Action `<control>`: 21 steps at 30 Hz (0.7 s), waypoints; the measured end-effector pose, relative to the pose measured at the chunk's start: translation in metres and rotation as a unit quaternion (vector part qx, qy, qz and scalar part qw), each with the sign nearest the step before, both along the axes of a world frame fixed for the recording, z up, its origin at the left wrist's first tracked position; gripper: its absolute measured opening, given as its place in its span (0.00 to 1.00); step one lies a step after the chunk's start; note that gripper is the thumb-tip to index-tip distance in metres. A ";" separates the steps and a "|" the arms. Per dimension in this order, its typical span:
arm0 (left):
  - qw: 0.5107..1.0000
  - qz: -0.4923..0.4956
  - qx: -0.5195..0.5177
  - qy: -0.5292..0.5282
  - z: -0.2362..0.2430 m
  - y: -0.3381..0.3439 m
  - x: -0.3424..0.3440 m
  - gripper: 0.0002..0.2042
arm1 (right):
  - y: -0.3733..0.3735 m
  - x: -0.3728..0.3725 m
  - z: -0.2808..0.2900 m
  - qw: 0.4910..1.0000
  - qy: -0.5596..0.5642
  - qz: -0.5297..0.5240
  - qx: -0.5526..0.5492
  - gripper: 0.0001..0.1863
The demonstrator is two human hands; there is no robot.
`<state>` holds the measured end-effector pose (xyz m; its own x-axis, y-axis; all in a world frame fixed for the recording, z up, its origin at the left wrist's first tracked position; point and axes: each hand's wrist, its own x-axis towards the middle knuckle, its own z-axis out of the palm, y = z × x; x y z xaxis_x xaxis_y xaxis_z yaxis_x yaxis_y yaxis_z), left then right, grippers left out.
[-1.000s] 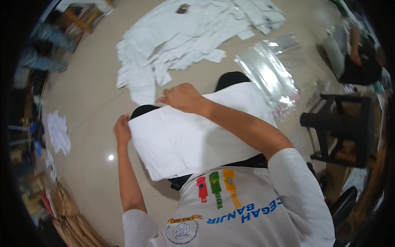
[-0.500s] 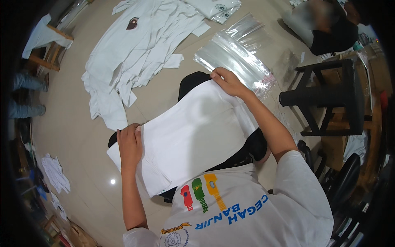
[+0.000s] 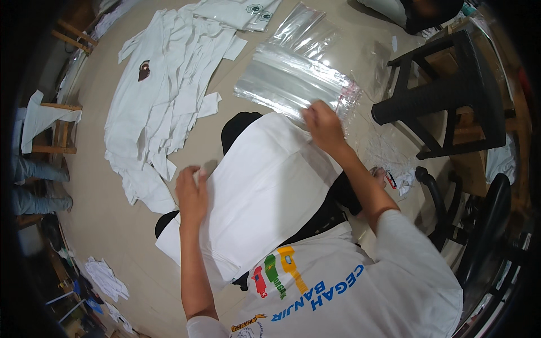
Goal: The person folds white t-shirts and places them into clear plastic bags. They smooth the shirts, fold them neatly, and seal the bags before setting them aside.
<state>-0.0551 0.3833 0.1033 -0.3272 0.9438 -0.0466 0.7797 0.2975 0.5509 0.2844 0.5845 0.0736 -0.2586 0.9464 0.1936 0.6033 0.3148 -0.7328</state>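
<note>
A folded white garment [image 3: 259, 191] lies across my lap, over black-clad knees [image 3: 239, 127]. My left hand [image 3: 191, 191] is at the garment's left edge, fingers loosely bent and apart. My right hand [image 3: 324, 127], slightly blurred, has its fingers closed on the garment's upper right corner. Just beyond it lie clear plastic bags [image 3: 279, 73]. A loose pile of white garments [image 3: 143, 112], one with a small dark patch, spreads over the floor ahead.
A black plastic stool [image 3: 439, 112] and a chair [image 3: 484, 225] are to my right. Another person [image 3: 422, 11] sits at top right. Someone's legs [image 3: 39, 197] stand at left near a wooden stool [image 3: 53, 146]. A small white cloth heap [image 3: 104, 279] lies on the floor [image 3: 124, 236].
Since half a second ago my left hand has shifted right and loosened, my right hand has moved slightly right and down, and the view has turned, so the garment appears more slanted.
</note>
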 end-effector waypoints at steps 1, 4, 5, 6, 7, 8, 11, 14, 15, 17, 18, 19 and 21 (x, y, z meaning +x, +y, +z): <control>0.999 -0.022 0.031 -0.006 0.005 0.022 0.016 0.20 | -0.017 0.030 0.013 0.988 -0.103 -0.058 -0.098 0.22; 0.990 -0.118 0.079 -0.015 0.012 0.088 0.057 0.21 | -0.073 0.091 0.049 0.911 -0.092 -0.061 -0.398 0.35; 0.985 -0.156 0.067 -0.018 0.008 0.110 0.067 0.23 | -0.088 0.097 0.065 0.824 -0.091 -0.077 -0.554 0.38; 0.978 -0.198 0.058 -0.017 0.004 0.134 0.076 0.24 | -0.107 0.100 0.062 0.807 -0.003 -0.096 -0.582 0.37; 0.974 -0.226 -0.002 0.022 -0.001 0.152 0.085 0.25 | -0.126 0.100 0.054 0.784 0.081 -0.113 -0.605 0.35; 0.964 -0.253 -0.058 0.063 -0.005 0.171 0.093 0.26 | -0.137 0.100 0.044 0.755 0.166 -0.128 -0.621 0.33; 0.936 -0.276 -0.209 0.062 -0.024 0.213 0.104 0.30 | -0.151 0.083 0.012 0.761 0.283 -0.218 -0.541 0.25; 0.928 -0.287 -0.234 -0.046 -0.046 0.235 0.096 0.30 | -0.146 0.065 0.009 0.740 0.334 -0.271 -0.517 0.21; 0.926 -0.292 -0.223 -0.091 -0.050 0.239 0.092 0.28 | -0.144 0.061 0.009 0.731 0.362 -0.272 -0.510 0.20; 0.896 -0.281 -0.289 -0.190 -0.043 0.248 0.089 0.26 | -0.140 0.056 0.011 0.714 0.415 -0.274 -0.493 0.19; 0.874 -0.274 -0.322 -0.239 -0.036 0.249 0.089 0.26 | -0.137 0.058 0.010 0.704 0.455 -0.254 -0.484 0.18; 0.870 -0.264 -0.316 -0.273 -0.029 0.249 0.088 0.21 | -0.133 0.061 0.009 0.692 0.493 -0.233 -0.473 0.19; 0.859 -0.240 -0.301 -0.336 -0.024 0.246 0.078 0.12 | -0.134 0.061 0.007 0.699 0.518 -0.197 -0.453 0.19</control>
<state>0.0226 0.6298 0.0791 0.3851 0.7006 -0.6007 0.4587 0.4195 0.7834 0.3454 0.4506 0.0809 -0.1081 0.7600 -0.6409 -0.4884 -0.6021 -0.6316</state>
